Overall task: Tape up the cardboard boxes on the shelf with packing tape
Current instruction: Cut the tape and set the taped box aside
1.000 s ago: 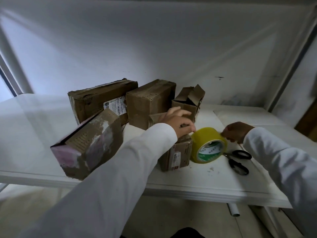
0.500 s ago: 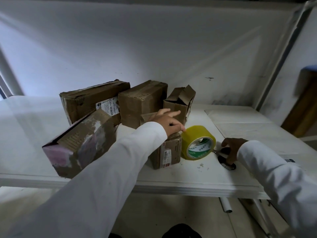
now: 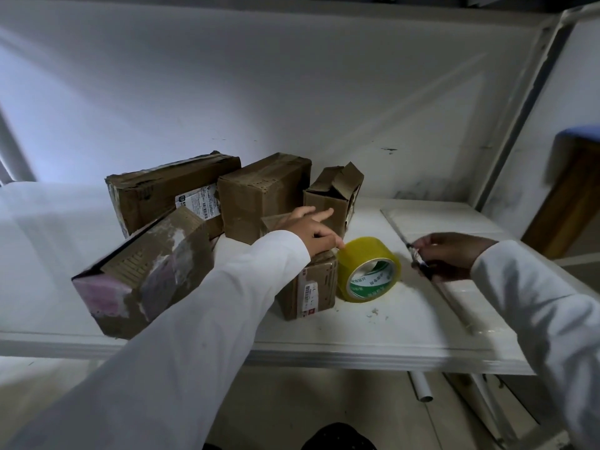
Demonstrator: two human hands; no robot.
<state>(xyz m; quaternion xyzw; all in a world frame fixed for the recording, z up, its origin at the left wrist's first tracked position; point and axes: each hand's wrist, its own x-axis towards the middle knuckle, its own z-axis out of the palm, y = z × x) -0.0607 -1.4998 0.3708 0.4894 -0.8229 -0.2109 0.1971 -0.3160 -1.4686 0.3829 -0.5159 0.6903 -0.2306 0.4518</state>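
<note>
Where white shelf (image 3: 389, 336) meets grey wall (image 3: 292, 92), boxes (image 3: 263, 196) w/ tape (image 3: 368, 271)

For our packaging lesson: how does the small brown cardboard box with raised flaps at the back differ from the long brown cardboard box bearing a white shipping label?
The small brown cardboard box with raised flaps is open on top; the long brown cardboard box with a white label is closed. The small one is stubby and stands furthest right in the back row; the long one lies furthest left. Both are worn cardboard on the white shelf.

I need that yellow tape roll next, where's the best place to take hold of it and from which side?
Grip the tape roll across its yellow outer band, coming from above and the right. It stands on edge, leaning against the small box, so its left is blocked; the left hand already touches its top-left edge.
</note>
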